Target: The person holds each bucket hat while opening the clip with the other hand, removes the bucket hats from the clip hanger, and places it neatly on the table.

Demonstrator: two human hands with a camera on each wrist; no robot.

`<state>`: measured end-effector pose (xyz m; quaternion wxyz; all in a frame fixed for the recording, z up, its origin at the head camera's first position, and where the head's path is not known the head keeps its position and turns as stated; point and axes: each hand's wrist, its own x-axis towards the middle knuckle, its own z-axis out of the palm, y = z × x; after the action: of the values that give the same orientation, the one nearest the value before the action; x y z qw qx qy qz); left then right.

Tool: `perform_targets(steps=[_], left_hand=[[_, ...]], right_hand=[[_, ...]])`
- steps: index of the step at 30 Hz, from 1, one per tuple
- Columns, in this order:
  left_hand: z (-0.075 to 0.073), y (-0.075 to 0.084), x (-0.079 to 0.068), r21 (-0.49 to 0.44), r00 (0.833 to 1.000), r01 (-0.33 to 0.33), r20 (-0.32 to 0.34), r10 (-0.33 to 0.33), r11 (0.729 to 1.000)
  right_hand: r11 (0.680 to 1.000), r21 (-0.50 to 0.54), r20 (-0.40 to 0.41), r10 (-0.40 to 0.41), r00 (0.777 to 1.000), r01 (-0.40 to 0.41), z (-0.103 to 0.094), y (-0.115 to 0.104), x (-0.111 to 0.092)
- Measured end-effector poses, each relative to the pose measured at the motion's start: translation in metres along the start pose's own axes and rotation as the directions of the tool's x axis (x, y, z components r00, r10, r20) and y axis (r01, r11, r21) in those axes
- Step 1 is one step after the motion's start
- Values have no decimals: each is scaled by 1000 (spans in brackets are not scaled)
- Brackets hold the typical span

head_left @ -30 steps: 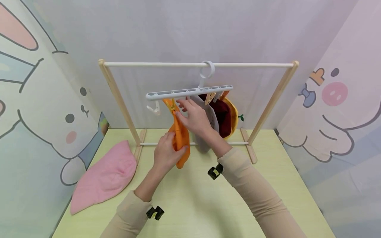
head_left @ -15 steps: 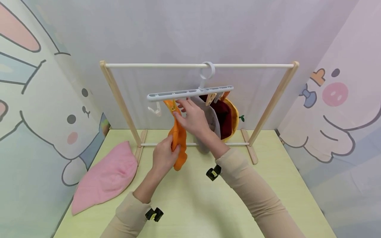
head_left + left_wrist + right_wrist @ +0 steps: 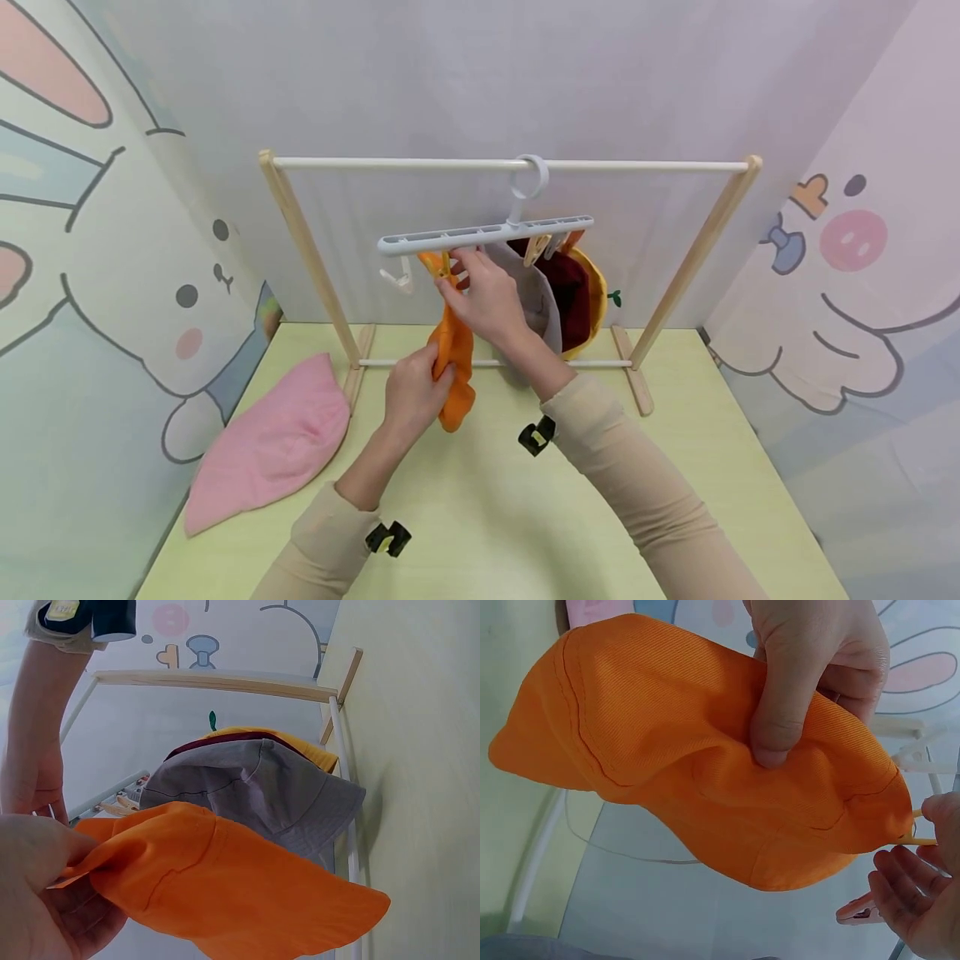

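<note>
Head view: a person's L hand (image 3: 414, 390) grips an orange hat (image 3: 454, 342) hanging below a grey hanger (image 3: 465, 239), thumb on the near side, while the R hand (image 3: 491, 298), fingers bent, pinches a yellow clip (image 3: 446, 265) at the hat's top. The hanger hooks over the rack's white rod (image 3: 390, 164), w/ a white clip (image 3: 400, 281) at its L end and a cream clip (image 3: 536, 250) to the R. Seen only here in full: a pink cloth item (image 3: 270, 437) on the pale table (image 3: 465, 517), next to the rack's L foot. R forearm partly blocks a grey hat (image 3: 542, 292); dark red cloth (image 3: 573, 292) sits inside the yellow hat's (image 3: 598, 296) rim, green sprout (image 3: 615, 297) at the side.

L wrist view: orange hat's stitched side and brim, spread in front of the grey hat's lower part; dark red shows as a thin edge btwn grey and yellow. R hand's hold is hidden here.

R wrist view: L thumb pressed flat on the orange fabric, most fingers behind; R thumb and fingertips at the yellow clip, hat's edge alongside.
</note>
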<state>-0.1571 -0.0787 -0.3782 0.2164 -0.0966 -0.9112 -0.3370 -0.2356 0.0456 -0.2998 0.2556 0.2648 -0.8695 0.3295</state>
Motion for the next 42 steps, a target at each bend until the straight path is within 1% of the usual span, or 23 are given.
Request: perform_targets(steps=[6, 13, 21, 34, 42], left_hand=[[0, 1, 0, -6, 1000, -18, 5, 18, 1000], [0, 0, -1, 9, 999, -29, 18, 29, 1000], [0, -3, -3, 2, 998, -43, 40, 43, 999], [-2, -2, -3, -10, 996, -53, 77, 54, 999], [-4, -2, -5, 5, 997, -28, 78, 28, 1000]], right_hand=[[1000, 3, -8, 12, 1000, -12, 2, 0, -1], [1000, 4, -50, 10, 999, -10, 4, -2, -1], [999, -40, -103, 15, 995, -20, 6, -5, 0], [995, -78, -110, 54, 992, -62, 8, -9, 1], [993, -89, -100, 70, 993, -79, 8, -10, 1]])
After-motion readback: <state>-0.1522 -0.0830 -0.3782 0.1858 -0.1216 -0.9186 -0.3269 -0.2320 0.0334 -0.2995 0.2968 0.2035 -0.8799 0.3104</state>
